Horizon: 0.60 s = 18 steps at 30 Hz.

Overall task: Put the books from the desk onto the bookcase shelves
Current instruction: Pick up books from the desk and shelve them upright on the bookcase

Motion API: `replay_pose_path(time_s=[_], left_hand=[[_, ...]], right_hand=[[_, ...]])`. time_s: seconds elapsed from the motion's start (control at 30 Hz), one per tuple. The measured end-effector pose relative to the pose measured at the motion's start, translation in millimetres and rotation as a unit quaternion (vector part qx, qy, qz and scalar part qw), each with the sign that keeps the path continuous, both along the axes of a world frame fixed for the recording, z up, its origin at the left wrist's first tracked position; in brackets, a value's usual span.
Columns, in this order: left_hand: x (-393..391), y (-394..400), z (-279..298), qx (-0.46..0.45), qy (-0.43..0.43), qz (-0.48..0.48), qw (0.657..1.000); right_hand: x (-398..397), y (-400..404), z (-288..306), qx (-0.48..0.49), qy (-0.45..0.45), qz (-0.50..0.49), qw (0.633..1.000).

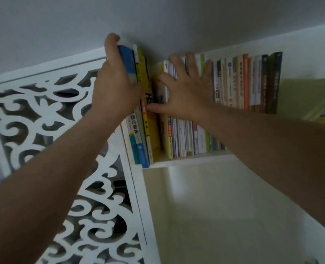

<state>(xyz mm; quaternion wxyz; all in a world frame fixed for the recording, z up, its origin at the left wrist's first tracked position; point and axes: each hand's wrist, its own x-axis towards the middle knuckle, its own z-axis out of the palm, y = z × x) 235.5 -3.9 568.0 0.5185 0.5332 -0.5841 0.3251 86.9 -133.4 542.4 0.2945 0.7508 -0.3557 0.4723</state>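
The view looks up at a white bookcase point(138, 180); its top shelf point(186, 161) carries a row of upright books point(186, 138), spines outward, running from the shelf's left end to well past its middle; the far right of the shelf shows only bare back wall. The left hand point(113, 86) grips a small bundle point(138, 111) at the shelf's left end: a blue-spined book, a pale one and a yellow one, held upright with their tops rising above the rest of the row; its fingers curl over the bundle's top and left face, and the fingertips point(111, 38) are partly lost against the ceiling, so how many books they enclose cannot be told. The bundle's lower ends sit at the shelf's front edge, just beside the left side panel. The right hand point(184, 88) lies flat with fingers spread and straight, pressing on the spines of the row just right of the bundle; the thumb touches the yellow book; the hand and forearm hide the middle of many spines. Spine lettering is mostly blurred; only a few large characters on the bundle read clearly. The compartment below is seen only in part. A white carved fretwork panel point(49, 115) stands left of the bookcase, cut off by the picture's lower and left edges.
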Motion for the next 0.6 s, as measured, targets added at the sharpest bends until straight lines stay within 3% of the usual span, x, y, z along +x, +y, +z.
replay_pose_path(time_s=[0.07,0.13,0.23,0.43,0.6], left_hand=[[0,5,-8,0.031,0.084,0.003,0.996],[-2,8,-25,0.118,0.152,0.010,0.981],[-11,19,-50,0.186,0.201,-0.012,0.962],[-50,97,-71,0.109,0.166,0.059,0.978],[-81,163,-80,-0.022,0.157,0.078,0.984]], right_hand=[[2,3,3,0.019,0.000,0.015,1.000],[2,7,4,0.032,0.006,0.025,0.999],[1,9,3,0.032,0.021,0.039,0.999],[-11,6,2,0.035,0.058,0.068,0.995],[-2,12,6,0.042,0.088,0.038,0.995]])
